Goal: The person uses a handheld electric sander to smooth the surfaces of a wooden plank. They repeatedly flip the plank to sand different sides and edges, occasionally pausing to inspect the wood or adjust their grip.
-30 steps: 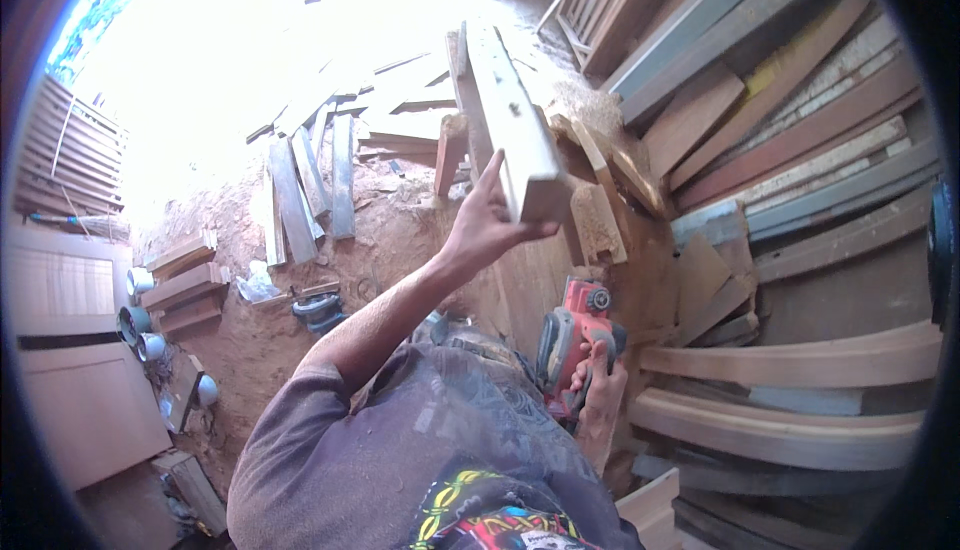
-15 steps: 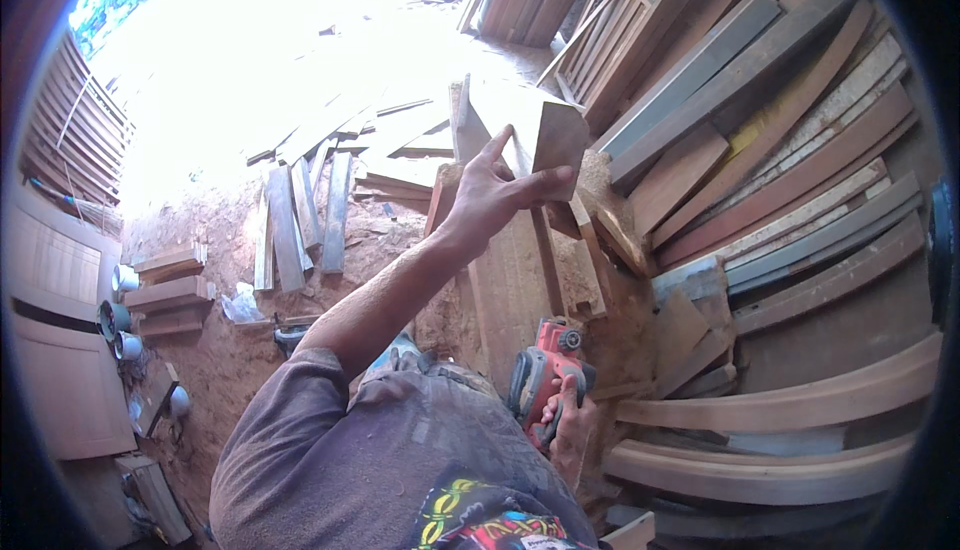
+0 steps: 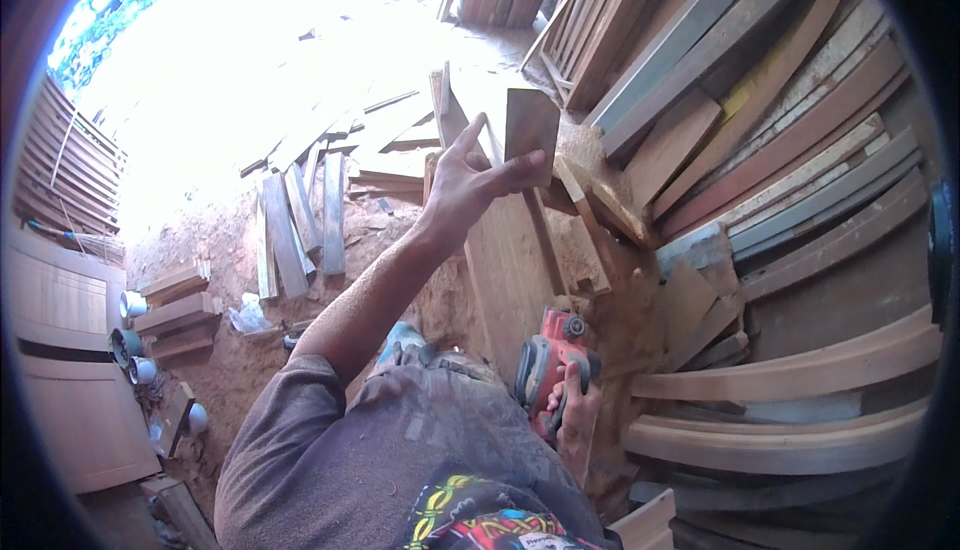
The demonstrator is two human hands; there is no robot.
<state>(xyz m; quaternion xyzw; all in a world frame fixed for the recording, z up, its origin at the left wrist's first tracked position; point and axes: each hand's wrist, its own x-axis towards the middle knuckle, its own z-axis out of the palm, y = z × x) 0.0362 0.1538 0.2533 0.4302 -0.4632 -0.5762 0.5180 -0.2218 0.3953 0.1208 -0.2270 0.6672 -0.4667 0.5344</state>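
My left hand (image 3: 462, 182) reaches forward with thumb and index finger spread across a piece of wood (image 3: 531, 133). Its dark face is toward me, and its other side is washed out by glare. The thumb presses on the dark face, while the remaining fingers are partly hidden. Low on the right, beside my hip, my right hand (image 3: 572, 408) is wrapped around the handle of a red and black electric planer (image 3: 548, 355). Between the two hands a wide wooden plank (image 3: 505, 285) runs away from me, its far end behind the wood piece.
Curved and straight boards (image 3: 790, 360) are stacked along the right. Shavings (image 3: 590, 155) cover wood beyond the plank. Loose offcuts (image 3: 285, 230) lie on the dirt floor ahead left. Wooden panels (image 3: 75, 410) and small pots (image 3: 130, 340) stand at the far left.
My left hand and the wood piece appear slightly further left, along with a small shift of the whole view. My right hand keeps its hold on the planer.
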